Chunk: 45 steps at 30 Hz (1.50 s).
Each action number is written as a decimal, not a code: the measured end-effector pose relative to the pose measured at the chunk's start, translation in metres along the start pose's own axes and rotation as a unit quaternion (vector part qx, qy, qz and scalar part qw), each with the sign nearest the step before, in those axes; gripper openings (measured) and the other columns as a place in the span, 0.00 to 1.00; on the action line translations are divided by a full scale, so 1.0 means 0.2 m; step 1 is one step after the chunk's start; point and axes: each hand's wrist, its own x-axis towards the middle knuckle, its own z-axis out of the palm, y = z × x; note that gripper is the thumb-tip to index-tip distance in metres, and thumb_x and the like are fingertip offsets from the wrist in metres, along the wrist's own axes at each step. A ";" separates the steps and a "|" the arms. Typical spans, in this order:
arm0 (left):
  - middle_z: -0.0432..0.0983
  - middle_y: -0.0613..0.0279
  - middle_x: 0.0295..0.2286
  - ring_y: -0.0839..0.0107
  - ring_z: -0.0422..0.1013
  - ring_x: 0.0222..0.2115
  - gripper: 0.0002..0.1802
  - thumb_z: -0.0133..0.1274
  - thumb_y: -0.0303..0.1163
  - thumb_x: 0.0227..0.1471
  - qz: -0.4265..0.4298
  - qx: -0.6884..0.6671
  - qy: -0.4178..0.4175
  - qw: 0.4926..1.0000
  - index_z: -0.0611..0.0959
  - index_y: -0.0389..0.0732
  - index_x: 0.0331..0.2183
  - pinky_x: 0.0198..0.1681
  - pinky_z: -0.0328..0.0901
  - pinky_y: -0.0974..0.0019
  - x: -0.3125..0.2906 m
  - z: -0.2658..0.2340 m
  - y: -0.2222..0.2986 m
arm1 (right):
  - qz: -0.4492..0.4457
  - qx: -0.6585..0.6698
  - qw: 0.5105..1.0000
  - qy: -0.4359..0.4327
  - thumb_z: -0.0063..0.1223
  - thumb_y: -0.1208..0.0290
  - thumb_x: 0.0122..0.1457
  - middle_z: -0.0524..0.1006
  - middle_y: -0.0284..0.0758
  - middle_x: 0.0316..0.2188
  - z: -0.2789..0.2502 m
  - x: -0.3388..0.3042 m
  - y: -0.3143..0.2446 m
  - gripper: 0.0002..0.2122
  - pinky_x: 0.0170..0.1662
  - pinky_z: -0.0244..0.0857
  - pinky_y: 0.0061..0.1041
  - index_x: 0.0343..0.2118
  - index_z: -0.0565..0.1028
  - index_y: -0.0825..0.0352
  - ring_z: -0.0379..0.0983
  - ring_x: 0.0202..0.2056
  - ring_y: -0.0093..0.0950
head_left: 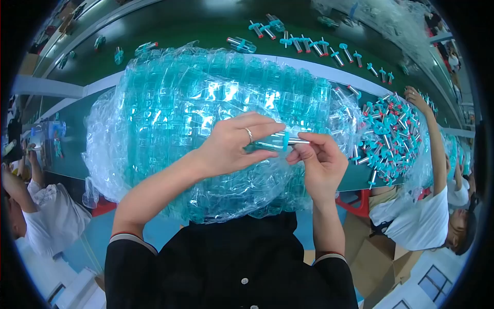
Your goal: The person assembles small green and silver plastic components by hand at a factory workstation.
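Observation:
Over a large plastic-wrapped bundle of clear teal containers [164, 118], my two hands meet around one small assembly. My left hand [239, 141], a ring on one finger, is closed on a clear teal container [270, 142] lying sideways between thumb and fingers. From its right end, at a teal collar, sticks out a silver tube [297, 140] with a red tip. My right hand [321, 162] pinches this tube between thumb and forefinger. How far the tube reaches inside the container is hard to make out.
A heap of silver tubes with teal collars and red tips [388, 136] lies right of the bundle. Several assembled pieces [319, 47] rest on the green conveyor belt [180, 26] beyond. A co-worker's arm [436, 139] reaches in at right; another person [51, 216] sits at left.

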 end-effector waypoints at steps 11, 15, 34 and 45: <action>0.81 0.56 0.42 0.58 0.78 0.38 0.30 0.73 0.28 0.40 0.045 0.034 0.037 0.998 0.85 0.42 0.49 0.40 0.74 0.62 -0.01 0.01 0.02 | -0.028 -0.098 0.995 -0.005 0.56 0.83 0.64 0.81 0.36 0.27 0.04 -0.03 -0.02 0.05 0.29 0.72 0.19 0.42 0.78 0.74 0.78 0.26 0.21; 0.82 0.53 0.42 0.57 0.80 0.40 0.30 0.73 0.26 0.39 0.050 0.023 0.012 0.998 0.86 0.42 0.49 0.41 0.76 0.61 -0.01 0.00 0.02 | -0.017 -0.112 0.991 -0.064 0.57 0.83 0.63 0.81 0.36 0.27 0.01 0.01 -0.03 0.06 0.28 0.72 0.19 0.42 0.78 0.74 0.78 0.26 0.20; 0.83 0.54 0.42 0.59 0.80 0.42 0.28 0.72 0.26 0.41 -0.029 -0.035 -0.028 0.999 0.86 0.41 0.48 0.45 0.75 0.62 -0.01 -0.01 0.01 | -0.077 -0.097 0.991 -0.053 0.57 0.88 0.58 0.82 0.38 0.24 0.00 0.01 -0.01 0.05 0.27 0.73 0.20 0.35 0.80 0.74 0.81 0.25 0.23; 0.84 0.56 0.42 0.59 0.80 0.42 0.27 0.72 0.29 0.42 -0.034 -0.041 -0.035 0.998 0.86 0.42 0.48 0.44 0.75 0.62 -0.01 0.01 0.00 | -0.060 -0.053 0.995 -0.058 0.55 0.89 0.58 0.81 0.39 0.25 0.01 0.00 0.01 0.05 0.26 0.74 0.21 0.35 0.79 0.75 0.81 0.25 0.24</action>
